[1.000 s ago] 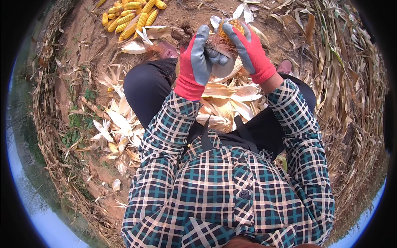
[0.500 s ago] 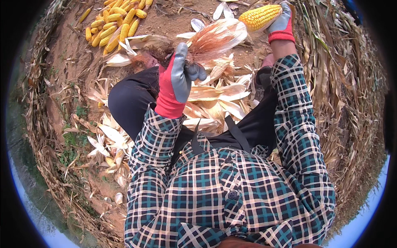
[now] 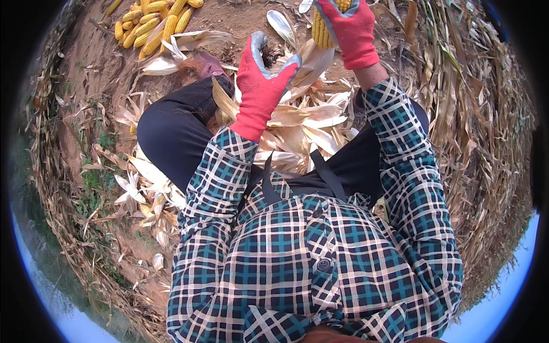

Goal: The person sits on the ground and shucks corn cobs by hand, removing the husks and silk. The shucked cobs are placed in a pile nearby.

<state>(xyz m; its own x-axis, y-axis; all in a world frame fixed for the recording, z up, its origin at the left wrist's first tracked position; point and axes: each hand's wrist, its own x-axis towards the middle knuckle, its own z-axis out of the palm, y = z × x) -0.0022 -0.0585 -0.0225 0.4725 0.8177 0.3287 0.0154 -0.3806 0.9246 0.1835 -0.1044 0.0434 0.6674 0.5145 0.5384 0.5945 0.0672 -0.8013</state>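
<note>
My right hand (image 3: 347, 30), in a red and grey glove, is raised at the top of the view and closed around a yellow corn cob (image 3: 320, 30) with its husk off. My left hand (image 3: 262, 80), in the same kind of glove, hovers over the heap of pale dry husks (image 3: 297, 123) between my knees, fingers apart and holding nothing. Some husk leaves stick up just behind its fingertips.
A pile of husked yellow corn cobs (image 3: 150, 23) lies on the bare earth at the upper left. Loose husks (image 3: 140, 183) are scattered by my left leg. A wall of dry corn stalks (image 3: 480, 143) fills the right side, and more stalks run along the left.
My right hand pulled the cob free of its husk and lifted it up and right. My left hand let go of the husk, which dropped onto the heap, and opened.
</note>
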